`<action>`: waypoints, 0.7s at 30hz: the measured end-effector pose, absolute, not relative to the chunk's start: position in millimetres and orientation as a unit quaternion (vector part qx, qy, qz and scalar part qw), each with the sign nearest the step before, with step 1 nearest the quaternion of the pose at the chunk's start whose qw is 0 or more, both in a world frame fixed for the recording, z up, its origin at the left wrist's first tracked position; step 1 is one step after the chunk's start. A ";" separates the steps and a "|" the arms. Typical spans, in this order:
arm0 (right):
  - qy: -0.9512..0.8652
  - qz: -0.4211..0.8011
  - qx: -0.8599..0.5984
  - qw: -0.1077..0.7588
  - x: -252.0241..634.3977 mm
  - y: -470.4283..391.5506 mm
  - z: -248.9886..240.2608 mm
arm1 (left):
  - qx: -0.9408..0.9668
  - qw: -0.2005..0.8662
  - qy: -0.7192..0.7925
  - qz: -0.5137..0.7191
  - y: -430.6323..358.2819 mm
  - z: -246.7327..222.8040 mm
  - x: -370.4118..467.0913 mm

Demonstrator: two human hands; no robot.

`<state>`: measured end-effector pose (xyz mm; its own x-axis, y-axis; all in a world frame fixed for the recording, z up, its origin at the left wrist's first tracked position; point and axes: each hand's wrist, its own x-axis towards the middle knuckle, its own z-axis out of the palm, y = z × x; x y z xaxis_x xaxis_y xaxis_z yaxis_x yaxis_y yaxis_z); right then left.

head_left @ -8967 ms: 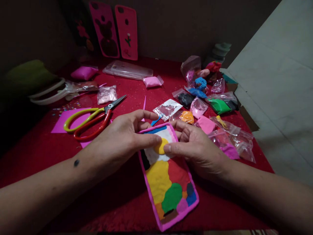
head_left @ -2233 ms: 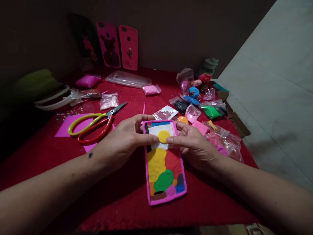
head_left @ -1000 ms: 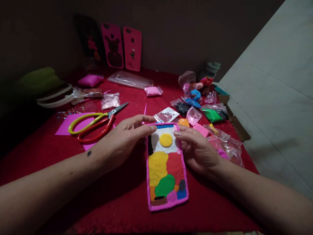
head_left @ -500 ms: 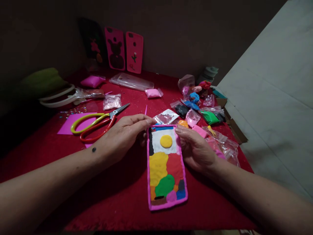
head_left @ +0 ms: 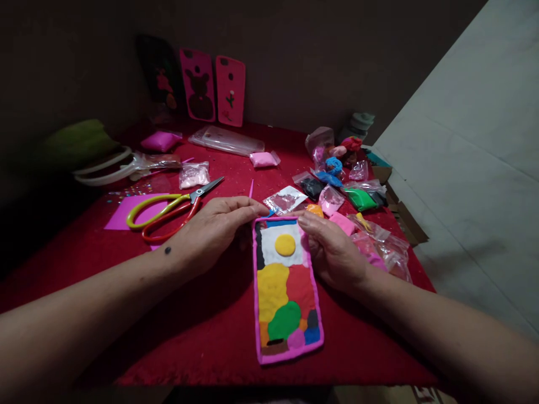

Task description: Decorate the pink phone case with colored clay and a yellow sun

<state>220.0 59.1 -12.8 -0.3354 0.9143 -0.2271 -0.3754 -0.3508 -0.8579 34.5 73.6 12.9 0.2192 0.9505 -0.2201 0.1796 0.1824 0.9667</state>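
A phone case [head_left: 273,286] covered in coloured clay patches lies near the front of the red table, with a pink clay rim around it and a yellow disc [head_left: 285,244] on its white patch. My left hand [head_left: 217,227] is closed at the far left corner, thumb and fingers on the rim. At the far right corner my right hand [head_left: 332,244] grips the edge, thumb on top of the rim. The undersides of my fingers are hidden. Left of my left hand lie scissors [head_left: 196,196] with one yellow and one red handle, blades slightly apart.
Bags of coloured clay [head_left: 362,198] crowd the right side. Clear plastic cases [head_left: 229,140] lie at the back. Decorated cases [head_left: 197,85] lean against the wall. Pink paper [head_left: 118,216] is under the scissors, and a green-topped item with white loops [head_left: 86,143] stands at left.
The view has shifted slightly, showing more of the table's front edge. My right thumb has moved a little left along the far rim; the case stays in nearly the same place.
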 end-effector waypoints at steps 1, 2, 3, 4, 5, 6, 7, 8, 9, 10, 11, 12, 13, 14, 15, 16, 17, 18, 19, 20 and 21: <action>-0.360 0.735 -0.369 0.441 219.9 59.1 -13.0 | 0.539 0.565 0.524 0.341 73.5 12.6 34.4; -0.358 0.736 -0.367 0.441 219.7 59.1 -13.2 | 0.537 0.567 0.525 0.340 73.4 12.3 34.3; -0.357 0.736 -0.366 0.443 219.7 59.1 -13.3 | 0.536 0.568 0.524 0.340 73.5 11.9 34.4; -0.357 0.735 -0.367 0.445 219.6 59.1 -13.4 | 0.536 0.569 0.523 0.340 73.6 11.3 34.5; -0.357 0.733 -0.368 0.446 219.6 59.2 -13.3 | 0.535 0.570 0.522 0.341 73.8 10.5 34.6; -0.358 0.732 -0.370 0.446 219.6 59.3 -13.4 | 0.533 0.574 0.519 0.343 74.1 9.6 34.7; -0.358 0.730 -0.371 0.447 219.7 59.5 -13.5 | 0.529 0.579 0.516 0.345 74.3 8.5 34.8; -0.359 0.729 -0.372 0.448 219.7 59.8 -14.0 | 0.526 0.583 0.513 0.345 74.5 7.5 34.8; -0.361 0.728 -0.370 0.450 219.8 60.2 -14.9 | 0.524 0.587 0.512 0.345 74.6 6.6 34.7; -0.364 0.727 -0.366 0.452 219.9 60.7 -16.1 | 0.521 0.591 0.510 0.344 74.6 5.9 34.7; -0.369 0.726 -0.360 0.454 220.0 61.2 -17.7 | 0.520 0.594 0.509 0.343 74.5 5.5 34.6; -0.375 0.724 -0.354 0.458 220.1 61.8 -19.4 | 0.521 0.595 0.509 0.341 74.4 5.3 34.5; -0.383 0.720 -0.349 0.461 220.4 62.3 -21.1 | 0.521 0.595 0.510 0.340 74.4 5.2 34.5; -0.393 0.713 -0.348 0.465 220.8 62.8 -22.6 | 0.522 0.594 0.510 0.339 74.5 5.1 34.5; -0.406 0.702 -0.352 0.467 221.6 63.3 -23.6 | 0.524 0.593 0.508 0.340 74.8 4.7 34.4; -0.427 0.685 -0.363 0.466 222.7 63.8 -23.8 | 0.528 0.591 0.507 0.338 75.3 4.0 34.2; -0.453 0.662 -0.378 0.462 224.1 64.2 -23.1 | 0.533 0.589 0.507 0.334 76.1 2.9 33.8; -0.479 0.639 -0.395 0.454 225.7 64.5 -21.5 | 0.539 0.586 0.508 0.328 77.2 1.4 33.3; -0.506 0.613 -0.413 0.444 227.5 64.7 -19.2 | 0.548 0.582 0.508 0.320 78.3 -0.3 32.5; -0.522 0.600 -0.423 0.435 229.0 64.7 -16.5 | 0.559 0.575 0.511 0.309 79.4 -2.3 31.7; -0.533 0.593 -0.428 0.426 230.1 64.5 -13.8 | 0.571 0.564 0.517 0.298 80.5 -4.2 30.8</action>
